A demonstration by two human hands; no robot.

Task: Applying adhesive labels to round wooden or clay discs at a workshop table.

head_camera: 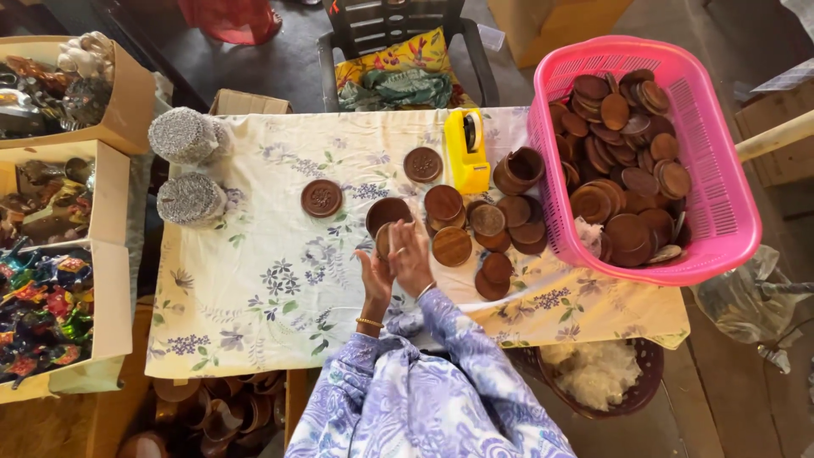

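My left hand [374, 276] and my right hand [411, 258] meet over the middle of a table covered with a floral cloth [254, 288]. Together they hold a small round wooden disc [385, 240] on edge between the fingers. Just beyond them sits a brown wooden bowl [388, 212]. Several round wooden lids and bases [487, 227] lie scattered to the right of my hands. Two carved lids lie apart, one [321, 198] to the left and one [422, 164] farther back.
A pink plastic basket [716, 170] full of wooden discs rests on the table's right end. A yellow tape dispenser [467, 150] stands at the back. Two wrapped silvery rolls [188, 165] sit at the left. Cardboard boxes [110, 280] of wrapped items line the left; a dark bowl of white fluff [593, 373] sits below right.
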